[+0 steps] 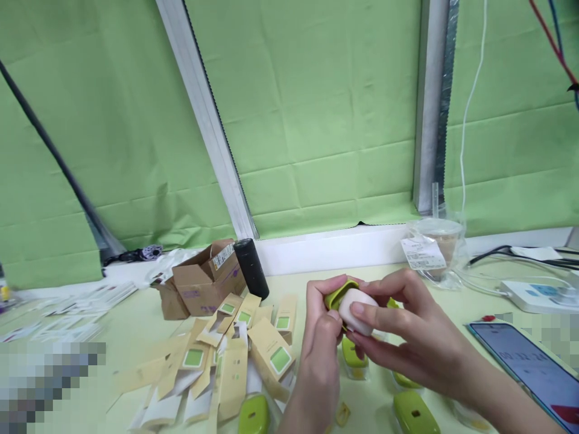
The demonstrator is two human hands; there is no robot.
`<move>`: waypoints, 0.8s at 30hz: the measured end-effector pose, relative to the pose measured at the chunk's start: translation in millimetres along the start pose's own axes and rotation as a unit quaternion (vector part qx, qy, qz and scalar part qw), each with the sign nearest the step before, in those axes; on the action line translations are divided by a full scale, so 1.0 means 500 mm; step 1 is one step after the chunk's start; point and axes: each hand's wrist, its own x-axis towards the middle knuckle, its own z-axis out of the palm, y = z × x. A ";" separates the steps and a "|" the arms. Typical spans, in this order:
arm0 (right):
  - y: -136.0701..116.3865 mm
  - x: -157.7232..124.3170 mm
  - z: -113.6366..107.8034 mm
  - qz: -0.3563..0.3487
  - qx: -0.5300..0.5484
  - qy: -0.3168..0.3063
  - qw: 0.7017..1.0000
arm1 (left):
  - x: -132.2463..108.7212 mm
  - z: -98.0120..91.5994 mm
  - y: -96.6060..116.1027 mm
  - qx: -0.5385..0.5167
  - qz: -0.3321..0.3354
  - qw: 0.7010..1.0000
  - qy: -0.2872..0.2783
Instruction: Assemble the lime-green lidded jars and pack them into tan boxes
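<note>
Working a white piece (347,306) against a green cover (335,298), right fingers (384,320) pinching one, left fingers (329,327) the other; alignment likely matters next.

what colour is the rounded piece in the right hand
The rounded piece in the right hand is white; the head view shows it best.

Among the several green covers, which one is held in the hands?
The green cover in the left hand: it is up against the white rounded piece that the right hand holds. The other green covers are down on the table.
</note>
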 end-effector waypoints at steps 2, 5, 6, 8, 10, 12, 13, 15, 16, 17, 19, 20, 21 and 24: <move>-0.004 0.004 -0.006 0.031 0.023 0.003 0.999 | -0.002 -0.002 0.000 0.016 -0.013 1.000 -0.004; -0.012 0.010 -0.017 0.020 0.027 -0.014 0.999 | -0.004 -0.005 0.001 0.045 -0.023 0.999 -0.003; -0.014 0.011 -0.019 0.000 0.022 -0.023 0.999 | -0.005 -0.005 0.001 0.053 -0.020 0.998 -0.005; -0.015 0.012 -0.021 -0.044 0.007 -0.021 0.999 | -0.004 -0.005 0.002 0.058 -0.016 0.998 -0.013; -0.011 0.013 -0.018 -0.066 -0.009 -0.002 0.998 | -0.001 -0.003 0.002 0.051 -0.025 0.998 -0.027; -0.004 0.014 -0.016 -0.075 -0.017 0.001 0.997 | 0.003 -0.003 0.001 0.034 -0.043 0.998 -0.037; -0.001 0.015 -0.015 -0.077 -0.018 -0.005 0.997 | 0.006 -0.003 -0.001 0.026 -0.051 0.998 -0.037; 0.003 0.018 -0.018 -0.074 -0.016 -0.027 0.997 | 0.009 -0.003 -0.003 0.020 -0.060 0.997 -0.035; 0.002 0.020 -0.021 -0.071 -0.014 -0.038 0.997 | 0.011 -0.003 -0.004 0.019 -0.062 0.997 -0.035; 0.000 0.021 -0.025 -0.067 -0.014 -0.048 0.996 | 0.011 -0.003 -0.004 0.020 -0.061 0.997 -0.039; -0.007 0.023 -0.034 -0.062 -0.017 -0.063 0.996 | 0.010 -0.002 -0.002 0.022 -0.036 0.997 -0.063; -0.013 0.024 -0.040 -0.059 -0.019 -0.066 0.996 | 0.008 -0.001 0.000 0.022 -0.022 0.996 -0.084; -0.019 0.025 -0.045 -0.057 -0.021 -0.065 0.996 | 0.005 0.000 0.003 0.022 -0.006 0.994 -0.108; -0.039 0.031 -0.059 -0.062 -0.019 -0.060 0.996 | -0.006 -0.002 0.011 0.030 0.024 0.984 -0.171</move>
